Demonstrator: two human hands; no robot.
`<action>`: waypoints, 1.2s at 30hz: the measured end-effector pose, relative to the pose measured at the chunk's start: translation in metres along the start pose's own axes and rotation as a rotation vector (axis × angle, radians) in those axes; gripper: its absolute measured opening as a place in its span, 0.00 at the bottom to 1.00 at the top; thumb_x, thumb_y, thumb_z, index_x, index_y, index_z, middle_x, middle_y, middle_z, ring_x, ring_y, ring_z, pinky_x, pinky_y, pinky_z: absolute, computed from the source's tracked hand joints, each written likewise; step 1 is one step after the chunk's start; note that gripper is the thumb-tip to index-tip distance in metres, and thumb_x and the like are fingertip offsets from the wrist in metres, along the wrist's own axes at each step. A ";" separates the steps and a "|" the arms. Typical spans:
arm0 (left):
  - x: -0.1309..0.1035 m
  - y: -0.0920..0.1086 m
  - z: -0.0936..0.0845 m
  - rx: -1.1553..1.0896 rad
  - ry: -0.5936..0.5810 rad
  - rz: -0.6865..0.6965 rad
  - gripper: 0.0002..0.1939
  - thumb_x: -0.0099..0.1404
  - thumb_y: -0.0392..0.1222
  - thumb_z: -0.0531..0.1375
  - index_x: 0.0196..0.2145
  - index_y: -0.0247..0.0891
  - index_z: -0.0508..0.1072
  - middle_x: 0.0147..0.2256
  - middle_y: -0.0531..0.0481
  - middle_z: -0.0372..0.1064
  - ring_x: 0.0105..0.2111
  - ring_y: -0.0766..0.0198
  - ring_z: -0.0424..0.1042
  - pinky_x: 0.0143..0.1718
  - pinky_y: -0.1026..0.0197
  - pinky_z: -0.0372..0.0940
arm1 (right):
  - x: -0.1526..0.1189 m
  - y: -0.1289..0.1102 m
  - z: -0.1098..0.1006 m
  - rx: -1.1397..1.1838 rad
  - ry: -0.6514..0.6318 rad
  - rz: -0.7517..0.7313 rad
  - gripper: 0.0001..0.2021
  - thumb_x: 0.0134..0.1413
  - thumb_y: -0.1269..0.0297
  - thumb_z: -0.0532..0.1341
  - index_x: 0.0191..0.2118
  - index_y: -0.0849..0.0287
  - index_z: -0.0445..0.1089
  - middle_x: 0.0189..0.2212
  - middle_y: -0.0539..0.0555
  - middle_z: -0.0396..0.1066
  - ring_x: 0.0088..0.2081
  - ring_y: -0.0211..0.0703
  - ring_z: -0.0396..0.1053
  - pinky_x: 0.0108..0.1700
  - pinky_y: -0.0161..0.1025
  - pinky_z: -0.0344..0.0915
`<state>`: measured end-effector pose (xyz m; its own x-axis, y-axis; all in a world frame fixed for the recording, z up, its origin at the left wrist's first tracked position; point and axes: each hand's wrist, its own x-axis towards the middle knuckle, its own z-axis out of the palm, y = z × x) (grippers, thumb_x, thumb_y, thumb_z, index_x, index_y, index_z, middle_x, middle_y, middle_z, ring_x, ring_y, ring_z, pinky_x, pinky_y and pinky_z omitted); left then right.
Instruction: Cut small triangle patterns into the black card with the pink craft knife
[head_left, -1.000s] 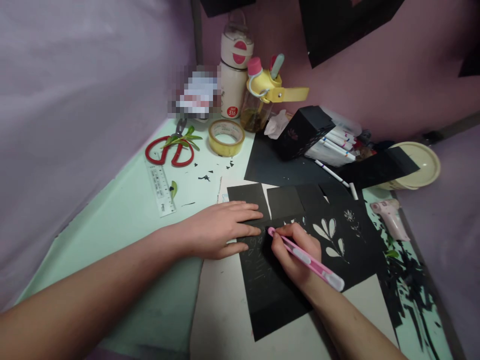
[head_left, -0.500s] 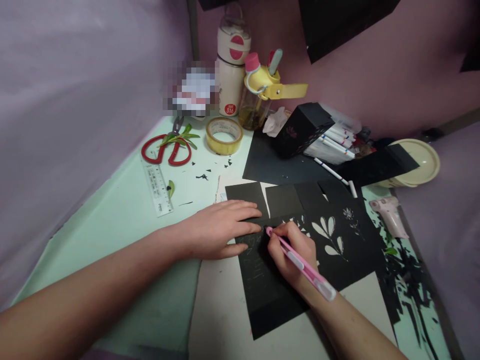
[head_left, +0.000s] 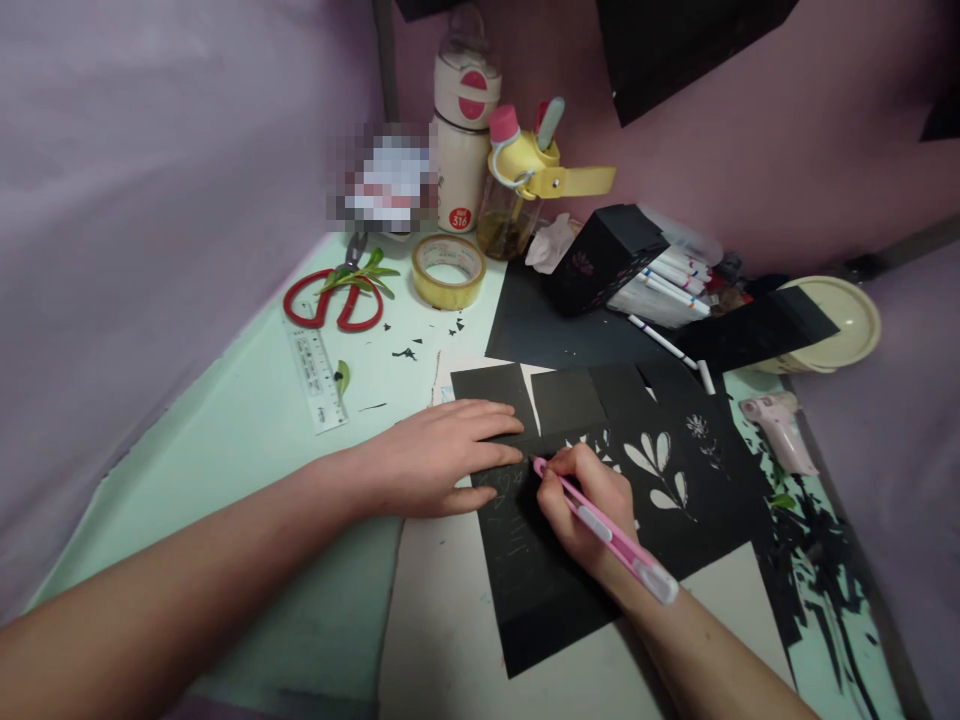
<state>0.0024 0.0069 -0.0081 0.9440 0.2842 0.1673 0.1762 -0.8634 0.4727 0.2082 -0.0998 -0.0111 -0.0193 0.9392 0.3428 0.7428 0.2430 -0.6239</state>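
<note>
A black paper sheet point(head_left: 675, 540) with white leaf cut-outs lies on a pale board point(head_left: 442, 640) on the green table. My left hand point(head_left: 439, 455) lies flat on the sheet's left edge, fingers together, pressing it down. My right hand point(head_left: 581, 505) grips a pink craft knife point(head_left: 600, 528) like a pen. The knife's tip touches the black paper just right of my left fingertips, beside faint pencil marks.
Red scissors point(head_left: 334, 300), a clear ruler point(head_left: 316, 376) and a tape roll point(head_left: 448, 270) lie at the back left. Bottles point(head_left: 517, 190), a black box point(head_left: 600, 260) with markers point(head_left: 667, 285), a cream lid point(head_left: 840, 325) and a pink tool point(head_left: 780, 430) stand behind and right. Black scraps litter the right edge.
My right hand has tilted the knife slightly and shifted a little left along the paper. My left hand stays pressed in place.
</note>
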 end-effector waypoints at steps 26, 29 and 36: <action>-0.001 -0.001 0.001 0.000 0.020 0.012 0.20 0.66 0.44 0.60 0.55 0.40 0.71 0.60 0.41 0.64 0.63 0.47 0.59 0.61 0.43 0.61 | -0.002 0.002 0.001 -0.022 0.052 0.032 0.06 0.58 0.69 0.60 0.30 0.55 0.64 0.21 0.46 0.70 0.19 0.34 0.66 0.24 0.32 0.61; -0.001 0.000 0.000 0.010 0.002 0.007 0.20 0.67 0.44 0.59 0.55 0.39 0.71 0.61 0.41 0.63 0.63 0.47 0.59 0.61 0.43 0.60 | -0.002 0.001 0.001 -0.026 0.031 0.022 0.06 0.58 0.70 0.59 0.30 0.55 0.64 0.23 0.47 0.71 0.21 0.34 0.67 0.25 0.32 0.62; 0.000 0.000 0.000 0.011 -0.003 0.008 0.20 0.67 0.45 0.59 0.55 0.40 0.71 0.61 0.42 0.63 0.64 0.48 0.58 0.61 0.44 0.60 | 0.000 -0.001 -0.001 -0.008 -0.015 0.018 0.08 0.58 0.71 0.58 0.28 0.55 0.61 0.23 0.47 0.70 0.21 0.34 0.65 0.25 0.33 0.62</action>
<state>0.0024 0.0071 -0.0083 0.9464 0.2757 0.1682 0.1715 -0.8703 0.4616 0.2077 -0.1001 -0.0095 -0.0155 0.9470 0.3209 0.7483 0.2238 -0.6245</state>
